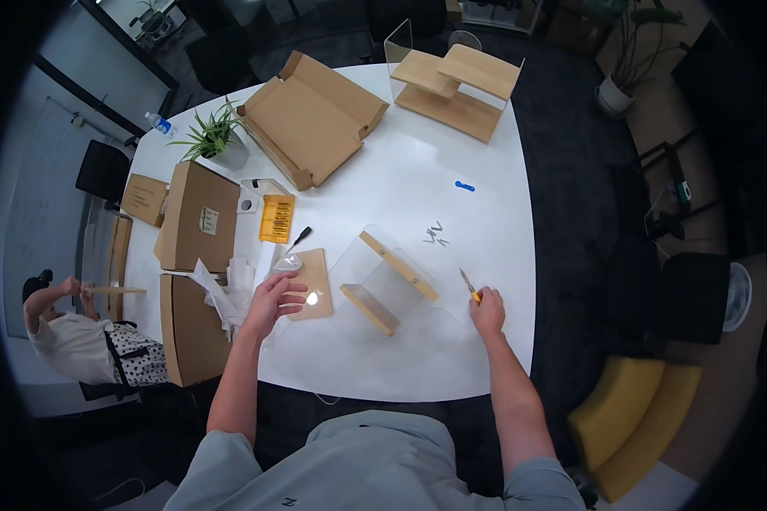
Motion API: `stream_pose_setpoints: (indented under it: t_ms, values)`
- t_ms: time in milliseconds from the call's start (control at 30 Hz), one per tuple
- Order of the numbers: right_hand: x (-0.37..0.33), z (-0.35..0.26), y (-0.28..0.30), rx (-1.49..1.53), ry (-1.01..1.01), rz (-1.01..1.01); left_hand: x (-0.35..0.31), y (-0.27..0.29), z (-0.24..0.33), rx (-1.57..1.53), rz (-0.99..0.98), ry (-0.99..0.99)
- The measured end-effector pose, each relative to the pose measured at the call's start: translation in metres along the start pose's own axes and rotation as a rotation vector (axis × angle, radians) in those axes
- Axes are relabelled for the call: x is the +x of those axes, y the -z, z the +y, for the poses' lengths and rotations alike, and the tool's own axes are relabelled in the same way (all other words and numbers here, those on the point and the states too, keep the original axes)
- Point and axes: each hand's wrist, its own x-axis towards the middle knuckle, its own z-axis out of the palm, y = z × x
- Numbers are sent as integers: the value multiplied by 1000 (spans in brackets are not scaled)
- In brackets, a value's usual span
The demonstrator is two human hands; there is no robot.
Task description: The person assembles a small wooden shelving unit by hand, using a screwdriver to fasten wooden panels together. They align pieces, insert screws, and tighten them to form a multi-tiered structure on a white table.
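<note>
My right hand (488, 312) is closed around a screwdriver (466, 280) with a yellow handle, its thin shaft pointing away from me to the left. My left hand (275, 301) has its fingers spread, holding nothing, over the left edge of a light wooden board (314, 285). Between my hands stands a partly assembled unit of clear panels with two wooden boards (398, 266). Several small metal screws (435, 233) lie on the table beyond it. Past the wooden board, a small clear plastic bag (287, 261) rests near a black-handled screwdriver (301, 238).
On the white table (375, 375) are an orange bit case (276, 219), an open cardboard box (198, 217) with plastic wrapping, a flat carton (315, 115), a potted plant (213, 136), a blue item (464, 186) and a wood-and-clear shelf (460, 85). Another person (89, 341) works at left.
</note>
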Motion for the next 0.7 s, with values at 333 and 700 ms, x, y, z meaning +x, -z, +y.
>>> stream_pose_setpoints:
  t_ms: [333,700]
  values:
    - [-158,-143,131,77,711,345,75,-53,-136,502,-118,-399]
    - [-164,-221,126,-21,1049,397,110,-51,-117,492,-445,-450]
